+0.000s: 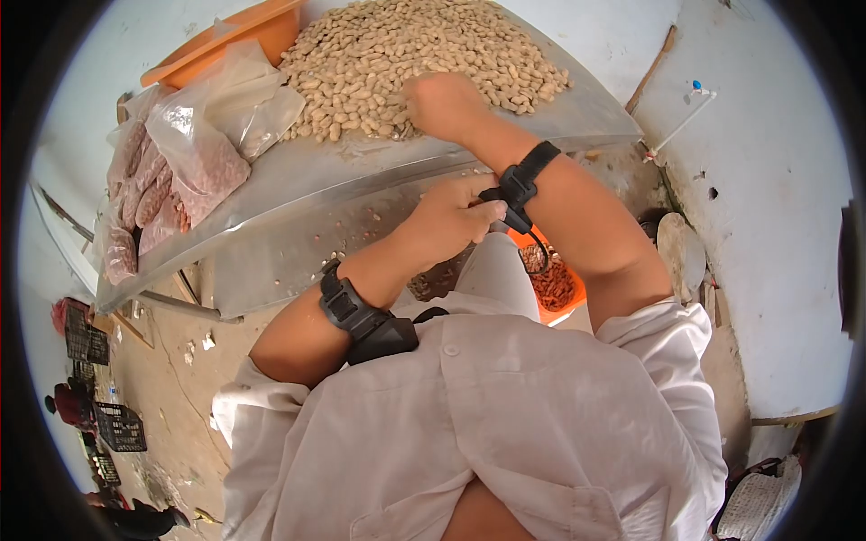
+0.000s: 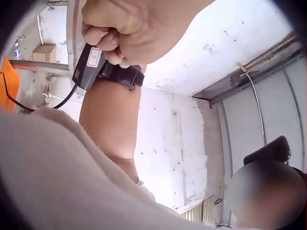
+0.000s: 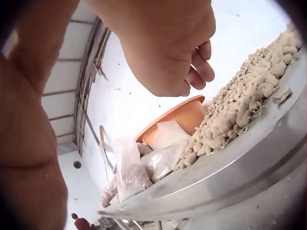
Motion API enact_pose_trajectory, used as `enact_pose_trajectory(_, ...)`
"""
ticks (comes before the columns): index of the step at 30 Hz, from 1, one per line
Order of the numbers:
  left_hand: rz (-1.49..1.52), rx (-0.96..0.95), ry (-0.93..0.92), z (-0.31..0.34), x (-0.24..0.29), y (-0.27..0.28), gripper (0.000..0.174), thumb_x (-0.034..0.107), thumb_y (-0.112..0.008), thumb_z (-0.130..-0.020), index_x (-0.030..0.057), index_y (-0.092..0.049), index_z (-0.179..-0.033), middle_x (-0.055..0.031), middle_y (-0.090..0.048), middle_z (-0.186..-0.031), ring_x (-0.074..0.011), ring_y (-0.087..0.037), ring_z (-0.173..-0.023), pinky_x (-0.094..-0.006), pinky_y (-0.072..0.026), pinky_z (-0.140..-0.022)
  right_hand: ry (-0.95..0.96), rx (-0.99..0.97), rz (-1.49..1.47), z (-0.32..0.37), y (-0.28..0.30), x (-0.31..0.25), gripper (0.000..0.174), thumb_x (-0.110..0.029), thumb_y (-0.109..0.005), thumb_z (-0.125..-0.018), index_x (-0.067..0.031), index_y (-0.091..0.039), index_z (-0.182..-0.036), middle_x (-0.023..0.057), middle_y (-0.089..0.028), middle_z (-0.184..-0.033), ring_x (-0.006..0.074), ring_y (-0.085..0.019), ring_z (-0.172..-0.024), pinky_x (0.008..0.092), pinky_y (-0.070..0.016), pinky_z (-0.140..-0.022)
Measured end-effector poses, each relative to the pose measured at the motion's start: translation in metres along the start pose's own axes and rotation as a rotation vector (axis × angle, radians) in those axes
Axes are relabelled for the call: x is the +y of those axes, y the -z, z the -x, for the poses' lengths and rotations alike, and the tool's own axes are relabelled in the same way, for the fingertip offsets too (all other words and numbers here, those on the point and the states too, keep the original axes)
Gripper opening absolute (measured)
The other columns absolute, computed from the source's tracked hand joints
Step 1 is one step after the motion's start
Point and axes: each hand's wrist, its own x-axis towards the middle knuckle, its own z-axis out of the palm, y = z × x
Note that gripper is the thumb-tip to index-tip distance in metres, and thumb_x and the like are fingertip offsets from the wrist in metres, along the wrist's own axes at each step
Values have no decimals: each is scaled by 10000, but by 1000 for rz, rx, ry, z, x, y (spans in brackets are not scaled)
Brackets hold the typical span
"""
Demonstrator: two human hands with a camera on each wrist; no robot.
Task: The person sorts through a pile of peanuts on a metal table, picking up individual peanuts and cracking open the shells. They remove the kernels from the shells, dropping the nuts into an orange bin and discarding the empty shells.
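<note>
My left hand (image 1: 442,221) grips the black wrist camera (image 1: 516,216) strapped to my right forearm. In the left wrist view its fingers curl over the camera body (image 2: 84,74), beside a small white label. Part of that hand (image 3: 31,134) looms close in the right wrist view. My right hand (image 1: 445,105) is held in a fist at the near side of a heap of unshelled peanuts (image 1: 406,45). The right wrist view shows its fingers (image 3: 204,69) folded in, with nothing seen in them. The heap lies on a sloping metal table (image 1: 361,167).
Clear plastic bags of pinkish kernels (image 1: 212,167) lie at the table's left, by an orange basin (image 1: 225,45). An orange container (image 1: 577,302) of reddish kernels stands below, near my legs. Black crates (image 1: 120,427) and people are on the left floor. A white wall (image 1: 767,225) is at right.
</note>
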Motion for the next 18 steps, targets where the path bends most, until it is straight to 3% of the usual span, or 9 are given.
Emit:
enact_pose_trajectory(6,494,-70,141,2,-5,0,335,86,-527,-899,50,-468,-1227,28,-481,-729,-20,-331,-516,-177,-244,-417,-83,-72,-6,-8,4,1,108,-169,-554,-753,-74,-606,-755,134,-620,-706,332,-600,-678,445,-478,-598)
enact_pose_trajectory(9,415,-44,130,-2,-7,3,330,63,-520,-892,67,-477,-1219,24,-485,-731,-20,-349,-511,-175,-245,-420,-63,-47,-50,-4,6,-2,116,-169,-544,-764,-71,-604,-747,132,-620,-708,336,-597,-673,448,-476,-597)
enact_pose_trajectory(15,-41,-100,1,8,-3,10,347,22,-500,-872,59,-526,-1216,-3,-575,-817,-26,-384,-558,-187,-315,-472,-7,-93,-9,0,2,-3,115,-154,-533,-771,-64,-603,-755,147,-616,-704,341,-593,-684,454,-476,-606)
enact_pose_trajectory(18,-87,-80,0,11,-5,12,334,33,-506,-876,42,-545,-1207,-4,-596,-847,-30,-381,-573,-190,-330,-497,27,-131,55,0,6,-5,86,-123,-544,-744,-61,-603,-748,141,-622,-721,329,-601,-708,444,-473,-636)
